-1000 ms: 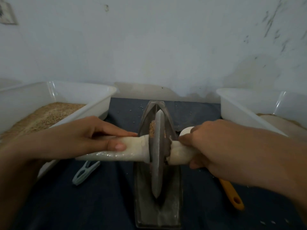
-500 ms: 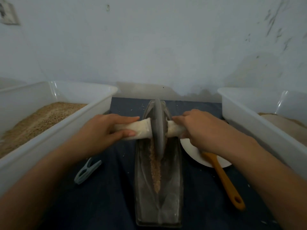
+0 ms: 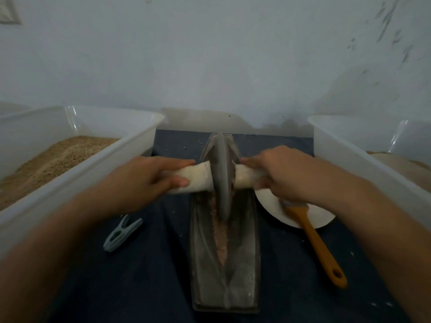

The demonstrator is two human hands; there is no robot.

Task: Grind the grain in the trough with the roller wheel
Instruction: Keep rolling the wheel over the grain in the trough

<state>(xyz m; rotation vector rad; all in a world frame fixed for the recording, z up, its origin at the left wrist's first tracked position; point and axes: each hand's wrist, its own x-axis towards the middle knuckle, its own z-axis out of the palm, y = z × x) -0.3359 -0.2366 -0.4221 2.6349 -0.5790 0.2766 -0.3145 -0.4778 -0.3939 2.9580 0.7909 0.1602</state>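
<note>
Nearest the camera, two bare forearms reached forward over a dark blue cloth that covered the work surface. Between them, a long, narrow metal trough lay lengthwise, pointing away from the viewer, with a thin line of brownish ground grain along its central groove. Left of the trough lay a pale green clothes peg; to its right, a brush with an orange handle rested with its head on a white plate. Further along, toward the far half of the trough, the grey roller wheel stood upright on its edge in the groove, over the grain. A pale, cloth-wrapped axle handle ran through the wheel to both sides. The left hand was closed around the left end of the handle, thumb underneath and fingers over the top. The right hand was wrapped around the right end in the same way. On either side stood white plastic tubs: the left tub held tan grain, and the right tub held a paler material. Beyond everything rose a plain pale wall.
</note>
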